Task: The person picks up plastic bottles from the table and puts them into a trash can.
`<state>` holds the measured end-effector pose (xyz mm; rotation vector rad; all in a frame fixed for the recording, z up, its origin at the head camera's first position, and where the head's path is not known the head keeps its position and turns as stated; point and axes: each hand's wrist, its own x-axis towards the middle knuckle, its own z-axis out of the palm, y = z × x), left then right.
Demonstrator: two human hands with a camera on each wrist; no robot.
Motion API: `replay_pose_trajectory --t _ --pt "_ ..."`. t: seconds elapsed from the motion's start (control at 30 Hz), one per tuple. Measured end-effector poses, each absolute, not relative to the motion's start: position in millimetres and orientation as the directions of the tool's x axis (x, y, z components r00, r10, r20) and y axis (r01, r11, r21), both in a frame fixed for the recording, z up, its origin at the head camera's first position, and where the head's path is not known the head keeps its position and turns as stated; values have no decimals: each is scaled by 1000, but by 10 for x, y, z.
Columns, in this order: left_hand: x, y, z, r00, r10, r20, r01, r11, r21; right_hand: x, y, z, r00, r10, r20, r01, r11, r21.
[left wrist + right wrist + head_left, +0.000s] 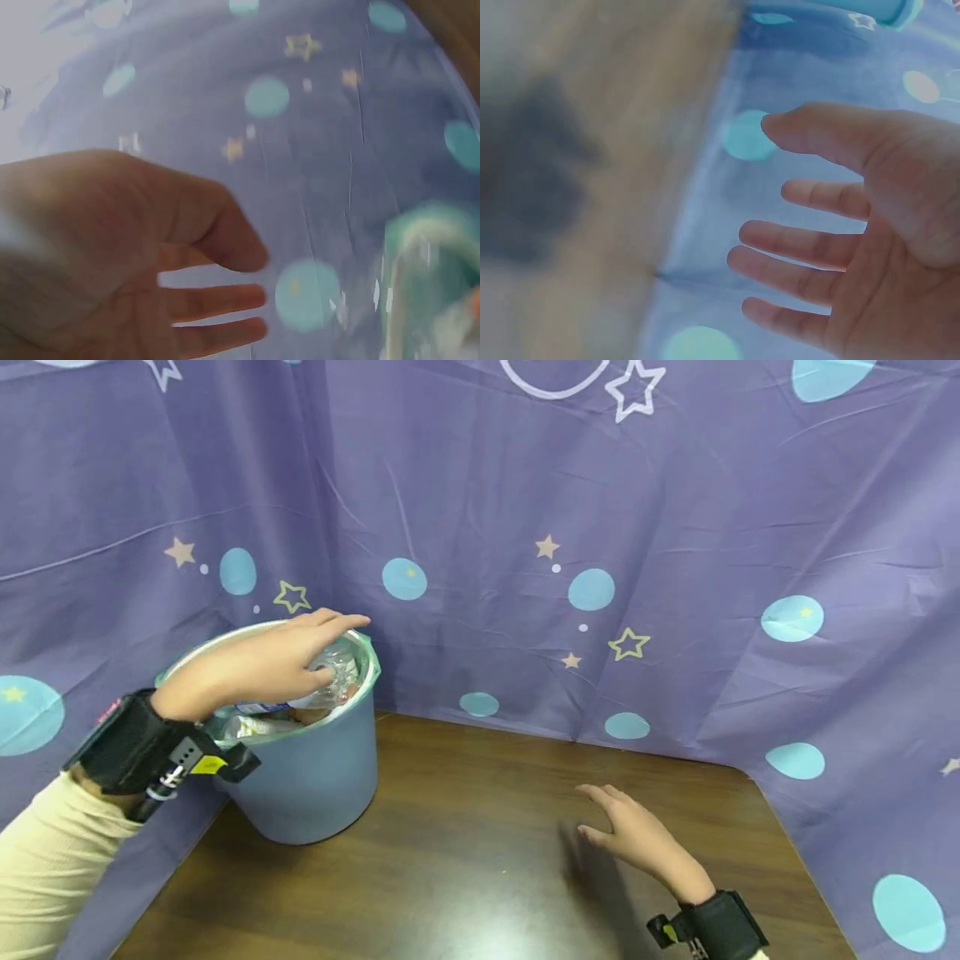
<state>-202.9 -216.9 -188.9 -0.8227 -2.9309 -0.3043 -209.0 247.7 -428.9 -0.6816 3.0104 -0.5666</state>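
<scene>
The bottle (333, 672) is clear plastic, crumpled and glinting, lying on its side at the top of the bin (315, 777) among other waste, including something white with a blue band. It sits high, near the rim on the bin's far side, so the bin looks close to full. The bin is pale blue with a green liner folded over its rim, and it stands at the table's (465, 868) far left corner, close against the purple backdrop (675, 568). The left hand (258, 664) lies over the bin's mouth, fingers straight and spread flat above the bottle; the thumb seems to touch it, though whether it presses cannot be told, and in the left wrist view the fingers are loose and hold nothing. The right hand (637, 835) hovers released above the table's right half, well apart from the bin, fingers relaxed and empty. Perched that high, the springy bottle could, I judge, pop back up and roll over the rim onto the table if pressed off-centre. A hard push might also tip the light bin, since nothing steadies it.
</scene>
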Motion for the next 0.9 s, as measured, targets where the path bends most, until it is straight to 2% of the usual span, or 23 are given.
replay_pose_trajectory --t 0.2,0.33,0.43,0.67,0.9 --pt "-2026 -1700 -2116 -779 530 335 589 802 100 -2353 2513 -3792 -870 -455 190 -490 838 -240" --pt "-2091 -1424 -2342 -719 529 450 610 791 44 -2485 2490 -3420 -857 -470 209 -509 835 -209" --pt "-2158 -1264 -2476 -694 529 488 620 784 30 -2569 2447 -3150 -852 -477 214 -515 837 -187" --pt "-2393 -1047 -2696 -732 490 473 600 793 106 -2848 2286 -2744 -860 -467 206 -503 845 -182" --pt "-2828 -922 -3041 -789 423 444 564 787 252 -3256 2138 -2842 -863 -439 251 -495 834 -243"
